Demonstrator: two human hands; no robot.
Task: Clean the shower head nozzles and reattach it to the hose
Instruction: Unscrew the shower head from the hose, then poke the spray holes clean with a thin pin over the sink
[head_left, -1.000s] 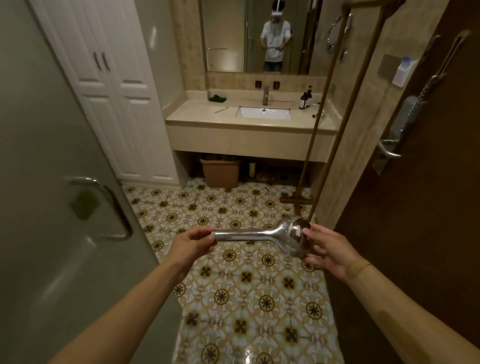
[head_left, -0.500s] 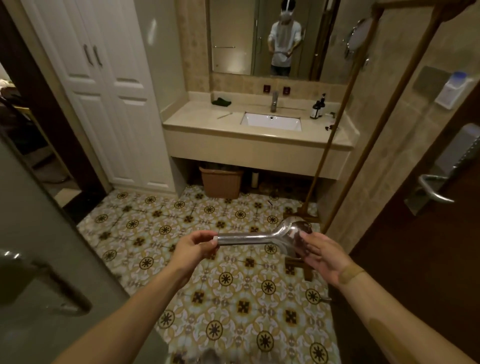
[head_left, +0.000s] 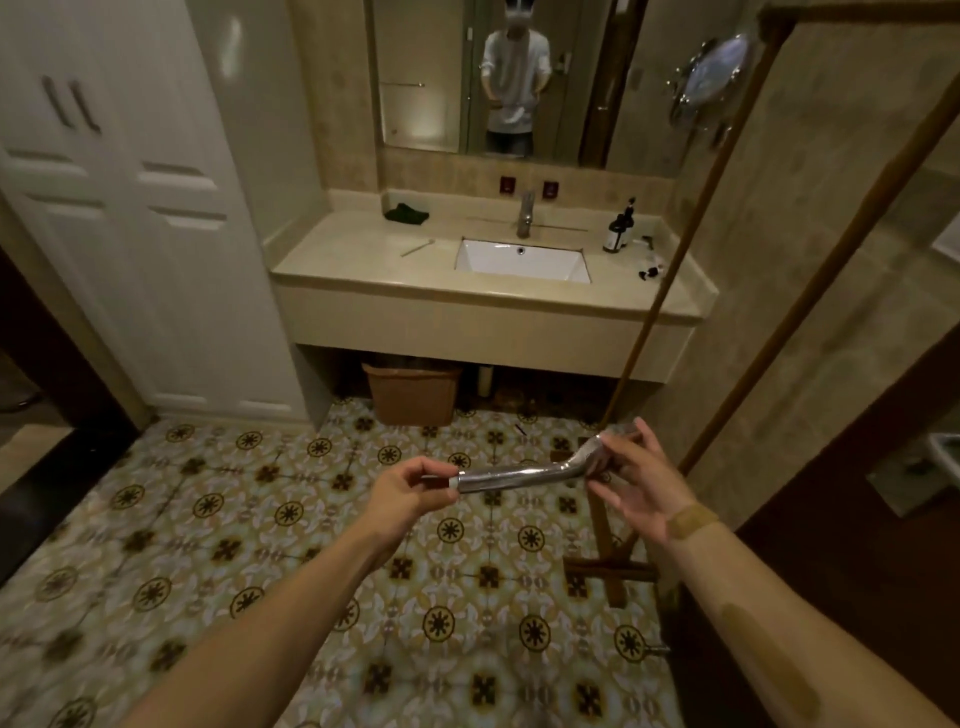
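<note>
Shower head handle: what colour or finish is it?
Shiny chrome silver, with a pale ring at the end of the shower head handle near the left hand; the head view shows it.

No legible text anywhere; dark bottle (head_left: 619, 232) at 1 o'clock on the counter (head_left: 363, 260), label unreadable.
</note>
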